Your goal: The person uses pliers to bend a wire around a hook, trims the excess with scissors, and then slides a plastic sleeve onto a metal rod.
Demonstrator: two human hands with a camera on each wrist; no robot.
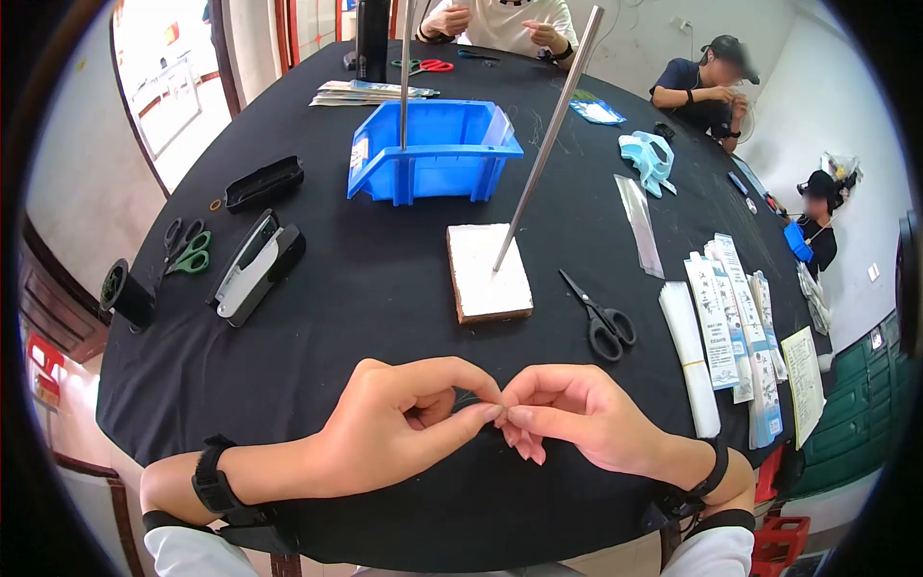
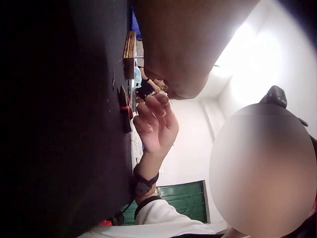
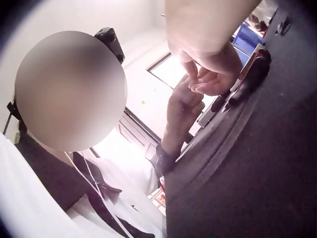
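Above the front of the black-covered table, my left hand and right hand meet fingertip to fingertip. Thumb and index finger of each pinch a thin strand, mostly hidden by the fingers and too fine to make out well. The left wrist view shows the right hand with curled fingers; in the right wrist view the left hand lies behind the right. Beyond the hands are a white-topped block with a slanting metal rod and black scissors.
A blue bin stands farther back. On the left lie a stapler, green-handled scissors and a black spool. Printed packets and clear sleeves lie right. Other people sit around the far side.
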